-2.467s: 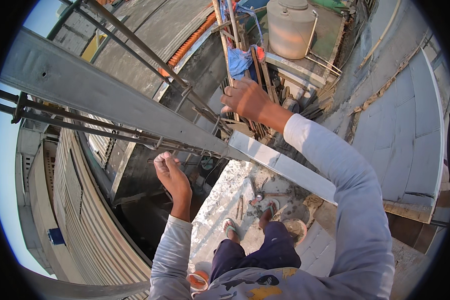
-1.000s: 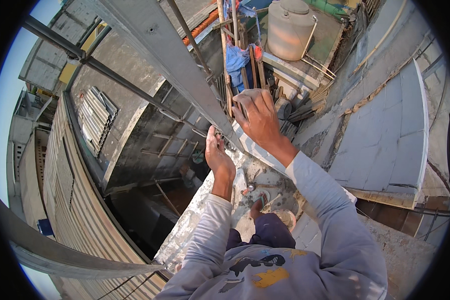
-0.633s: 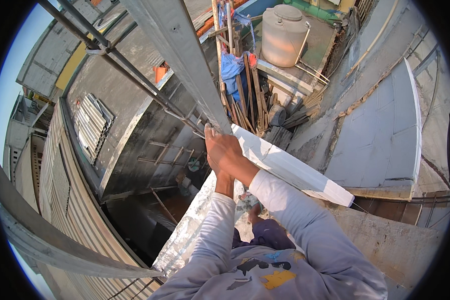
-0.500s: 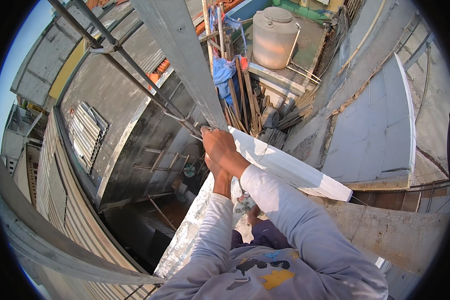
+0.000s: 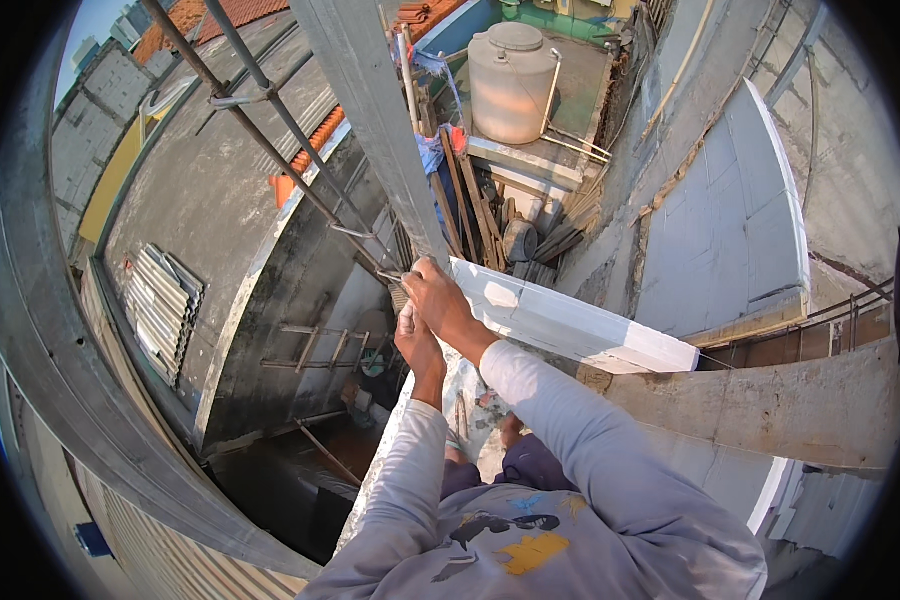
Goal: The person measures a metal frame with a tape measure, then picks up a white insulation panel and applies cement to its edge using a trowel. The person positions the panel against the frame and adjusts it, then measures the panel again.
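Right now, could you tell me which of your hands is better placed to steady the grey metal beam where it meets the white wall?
Probably the right hand: it lies over the grey metal beam where it meets the white wall. The left hand sits just beneath.

Earlier the two hands were well apart: the right hand gripped the grey beam high up, while the left hand hung open lower down, clear of it. Since then both hands came together at the beam's lower end, where it meets the white wall top. The right hand closed over that joint and the left tucked in just beneath it, touching. The view also swung, so the beam ran steeply upward instead of slanting across.
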Demonstrator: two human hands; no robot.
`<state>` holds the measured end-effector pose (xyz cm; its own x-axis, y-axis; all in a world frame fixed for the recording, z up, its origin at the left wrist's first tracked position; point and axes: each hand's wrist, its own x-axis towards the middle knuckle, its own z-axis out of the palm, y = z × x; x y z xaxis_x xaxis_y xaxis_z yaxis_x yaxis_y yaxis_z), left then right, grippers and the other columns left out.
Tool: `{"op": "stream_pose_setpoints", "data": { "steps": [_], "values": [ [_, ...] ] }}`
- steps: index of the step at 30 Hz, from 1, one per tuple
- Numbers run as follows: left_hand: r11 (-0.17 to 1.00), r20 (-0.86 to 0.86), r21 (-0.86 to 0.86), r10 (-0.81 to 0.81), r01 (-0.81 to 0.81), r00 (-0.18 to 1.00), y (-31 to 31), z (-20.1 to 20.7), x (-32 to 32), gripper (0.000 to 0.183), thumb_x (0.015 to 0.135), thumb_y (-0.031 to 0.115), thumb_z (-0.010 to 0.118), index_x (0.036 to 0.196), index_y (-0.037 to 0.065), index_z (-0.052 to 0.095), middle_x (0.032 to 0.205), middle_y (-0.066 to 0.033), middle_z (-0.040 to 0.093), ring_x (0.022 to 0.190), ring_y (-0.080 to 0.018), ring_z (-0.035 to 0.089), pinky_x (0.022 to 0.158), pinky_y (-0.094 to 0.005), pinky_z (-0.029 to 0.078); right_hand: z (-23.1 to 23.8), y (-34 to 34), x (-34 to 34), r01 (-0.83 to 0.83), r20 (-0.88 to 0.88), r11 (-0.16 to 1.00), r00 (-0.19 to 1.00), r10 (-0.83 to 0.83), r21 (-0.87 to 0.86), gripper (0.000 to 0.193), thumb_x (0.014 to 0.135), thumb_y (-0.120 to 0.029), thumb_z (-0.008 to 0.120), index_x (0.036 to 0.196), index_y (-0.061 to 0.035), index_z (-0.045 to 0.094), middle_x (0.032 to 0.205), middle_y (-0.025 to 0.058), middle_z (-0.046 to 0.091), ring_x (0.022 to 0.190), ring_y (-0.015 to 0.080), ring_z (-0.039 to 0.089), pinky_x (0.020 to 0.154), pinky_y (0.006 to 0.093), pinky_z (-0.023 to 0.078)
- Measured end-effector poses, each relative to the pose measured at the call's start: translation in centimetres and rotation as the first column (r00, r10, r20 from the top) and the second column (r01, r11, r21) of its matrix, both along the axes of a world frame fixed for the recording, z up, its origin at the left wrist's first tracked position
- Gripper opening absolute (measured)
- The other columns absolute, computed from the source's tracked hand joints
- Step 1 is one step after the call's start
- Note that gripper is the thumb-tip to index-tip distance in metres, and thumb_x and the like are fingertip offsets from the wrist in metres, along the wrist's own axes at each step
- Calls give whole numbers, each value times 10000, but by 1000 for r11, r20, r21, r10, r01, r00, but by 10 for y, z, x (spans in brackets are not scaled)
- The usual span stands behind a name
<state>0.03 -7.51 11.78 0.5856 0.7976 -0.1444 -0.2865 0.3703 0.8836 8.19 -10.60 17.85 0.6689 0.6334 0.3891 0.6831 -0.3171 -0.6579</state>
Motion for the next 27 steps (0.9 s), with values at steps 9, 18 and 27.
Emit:
{"op": "stream_pose_setpoints", "data": {
  "steps": [9,18,27],
  "values": [
    [991,55,103,-87,81,995,-7,-16,18,229,1020,83,599,1229,-9,613,1133,-60,669,951,-145,670,848,-306,561,-7,4,8,-37,120,989,991,54,-144,172,943,-127,585,980,-3,698,1164,167,605,1099,336,658,882,460,575],
    [982,19,162,-106,101,994,-12,-41,24,348,1011,195,611,1297,-3,616,1240,-127,649,1072,-211,650,917,-357,535,-33,65,0,1,451,869,855,256,-496,101,790,-153,696,806,-59,728,831,108,710,781,243,719,619,370,571],
    [973,-58,214,-79,90,995,-14,-34,9,367,1020,207,591,1323,0,600,1278,-134,631,1124,-224,621,959,-370,507,50,53,1,-109,411,894,859,305,-435,75,768,-119,709,725,-97,767,801,81,746,760,217,720,579,363,552]
  ]
}}
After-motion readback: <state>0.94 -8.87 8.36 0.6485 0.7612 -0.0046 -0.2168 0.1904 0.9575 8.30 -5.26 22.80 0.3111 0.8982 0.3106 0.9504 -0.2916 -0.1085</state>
